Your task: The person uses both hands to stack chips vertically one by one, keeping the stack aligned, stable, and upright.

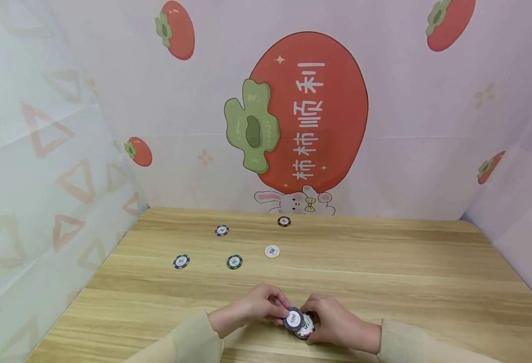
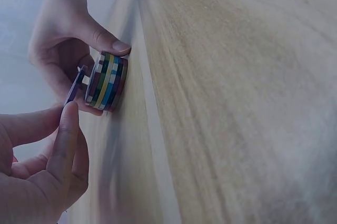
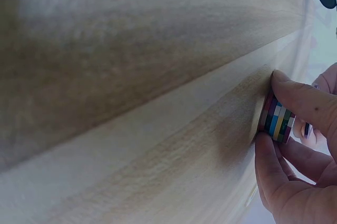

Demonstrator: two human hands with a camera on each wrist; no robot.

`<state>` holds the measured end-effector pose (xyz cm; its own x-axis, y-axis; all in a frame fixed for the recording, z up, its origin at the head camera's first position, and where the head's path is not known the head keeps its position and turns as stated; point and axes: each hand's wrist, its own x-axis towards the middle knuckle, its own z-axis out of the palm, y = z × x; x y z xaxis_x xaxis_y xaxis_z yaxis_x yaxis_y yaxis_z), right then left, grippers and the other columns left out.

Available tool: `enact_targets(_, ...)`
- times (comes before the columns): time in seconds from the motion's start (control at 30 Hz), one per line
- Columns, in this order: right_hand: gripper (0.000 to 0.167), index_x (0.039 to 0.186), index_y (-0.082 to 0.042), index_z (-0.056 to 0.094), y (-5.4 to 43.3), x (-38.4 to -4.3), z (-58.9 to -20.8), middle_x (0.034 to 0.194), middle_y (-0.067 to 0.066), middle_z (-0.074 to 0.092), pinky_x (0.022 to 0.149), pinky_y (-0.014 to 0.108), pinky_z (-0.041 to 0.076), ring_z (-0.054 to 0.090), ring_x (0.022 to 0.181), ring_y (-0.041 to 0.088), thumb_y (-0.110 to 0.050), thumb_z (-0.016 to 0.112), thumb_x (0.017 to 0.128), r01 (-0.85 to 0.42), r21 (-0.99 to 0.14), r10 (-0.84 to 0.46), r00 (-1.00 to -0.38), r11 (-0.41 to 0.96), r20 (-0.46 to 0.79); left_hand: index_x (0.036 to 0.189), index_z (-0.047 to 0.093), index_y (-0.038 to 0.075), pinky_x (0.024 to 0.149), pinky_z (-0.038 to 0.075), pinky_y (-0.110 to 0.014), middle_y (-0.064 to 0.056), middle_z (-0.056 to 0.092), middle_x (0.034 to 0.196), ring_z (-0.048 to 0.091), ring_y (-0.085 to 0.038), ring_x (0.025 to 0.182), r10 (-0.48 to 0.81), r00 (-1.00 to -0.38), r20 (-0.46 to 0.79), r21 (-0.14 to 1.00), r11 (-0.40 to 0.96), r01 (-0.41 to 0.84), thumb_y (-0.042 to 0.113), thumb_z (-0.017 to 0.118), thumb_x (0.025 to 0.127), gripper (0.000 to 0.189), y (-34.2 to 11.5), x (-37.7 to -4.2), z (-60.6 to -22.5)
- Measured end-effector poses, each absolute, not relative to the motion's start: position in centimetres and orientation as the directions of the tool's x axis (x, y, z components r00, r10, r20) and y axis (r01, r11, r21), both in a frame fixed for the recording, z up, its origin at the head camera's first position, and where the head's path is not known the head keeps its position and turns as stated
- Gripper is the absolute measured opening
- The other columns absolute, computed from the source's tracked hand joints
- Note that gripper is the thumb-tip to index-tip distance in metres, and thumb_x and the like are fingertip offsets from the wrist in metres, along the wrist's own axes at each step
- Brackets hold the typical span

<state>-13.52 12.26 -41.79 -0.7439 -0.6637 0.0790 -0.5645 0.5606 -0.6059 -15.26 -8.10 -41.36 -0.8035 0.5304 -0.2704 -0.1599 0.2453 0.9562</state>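
Near the table's front edge, my left hand (image 1: pixel 266 304) pinches a dark purple poker chip (image 1: pixel 293 319) marked 500 between thumb and fingers. The chip is tilted and overlaps the top of a short stack of poker chips (image 1: pixel 306 328) in the head view. My right hand (image 1: pixel 334 321) grips that stack from the right, thumb on the near side and fingers on the far side. In the left wrist view the stack (image 2: pixel 107 82) shows layered colored edges, with the pinched chip (image 2: pixel 75 84) just off its top face. The right wrist view shows the stack (image 3: pixel 276 118) standing on the table.
Several single chips lie flat farther back: a blue chip (image 1: pixel 181 261), another blue chip (image 1: pixel 221 230), a green chip (image 1: pixel 235 261), a white chip (image 1: pixel 272 251) and a black chip (image 1: pixel 284 221). A printed cloth backdrop (image 1: pixel 411 176) rises behind the wooden table (image 1: pixel 406 262).
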Motion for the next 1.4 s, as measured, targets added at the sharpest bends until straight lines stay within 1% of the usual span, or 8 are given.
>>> enact_targets(0.47,0.040,0.091,-0.007,0.067,12.2,-13.5,-41.7,0.081,-0.011,0.054,0.062,0.016,0.044,0.048,0.073,-0.002,-0.011,0.084,0.055,-0.582,-0.599,-0.668,-0.737,0.550,0.102,0.090,0.060,-0.013,0.059,0.052,-0.022,-0.005,0.059,0.073,0.057,-0.009,0.060,0.513,-0.806,-0.296,0.950,0.250,-0.190,-0.010,0.060,0.079,0.012,-7.6,-15.2,-41.4)
enact_targets(0.67,0.040,0.090,-0.008,0.068,12.2,-13.5,-41.8,0.080,-0.012,0.054,0.061,0.016,0.043,0.048,0.071,-0.001,-0.011,0.084,0.054,-0.593,-0.588,-0.668,-0.735,0.550,0.116,0.090,0.060,-0.012,0.060,0.053,-0.025,-0.006,0.060,0.074,0.058,-0.010,0.061,0.500,-0.814,-0.294,0.949,0.255,-0.186,-0.010,0.060,0.079,0.012,-7.4,-15.0,-41.7)
enact_targets(0.93,0.040,0.090,-0.008,0.067,12.2,-13.4,-41.9,0.080,-0.012,0.054,0.061,0.015,0.043,0.047,0.071,-0.002,-0.011,0.084,0.053,-0.591,-0.585,-0.665,-0.738,0.555,0.115,0.086,0.060,-0.012,0.059,0.053,-0.023,-0.006,0.060,0.071,0.057,-0.009,0.058,0.472,-0.836,-0.280,0.951,0.257,-0.173,-0.011,0.062,0.076,0.010,-7.0,-14.6,-41.6)
enact_targets(1.13,0.041,0.090,-0.008,0.067,12.2,-13.4,-42.0,0.082,-0.011,0.056,0.063,0.016,0.044,0.048,0.073,-0.002,-0.011,0.085,0.053,-0.597,-0.577,-0.667,-0.735,0.557,0.117,0.084,0.061,-0.011,0.058,0.053,-0.024,-0.006,0.060,0.070,0.057,-0.009,0.057,0.458,-0.845,-0.277,0.946,0.287,-0.154,-0.010,0.064,0.075,0.009,-6.6,-14.4,-41.5)
enact_targets(1.4,0.040,0.089,-0.008,0.067,12.3,-13.4,-41.9,0.083,-0.010,0.057,0.066,0.018,0.045,0.051,0.076,-0.001,-0.012,0.085,0.054,-0.588,-0.585,-0.669,-0.736,0.558,0.102,0.083,0.061,-0.010,0.057,0.053,-0.024,-0.006,0.060,0.069,0.058,-0.011,0.057,0.440,-0.857,-0.268,0.945,0.293,-0.145,-0.011,0.065,0.074,0.009,-6.2,-14.3,-41.8)
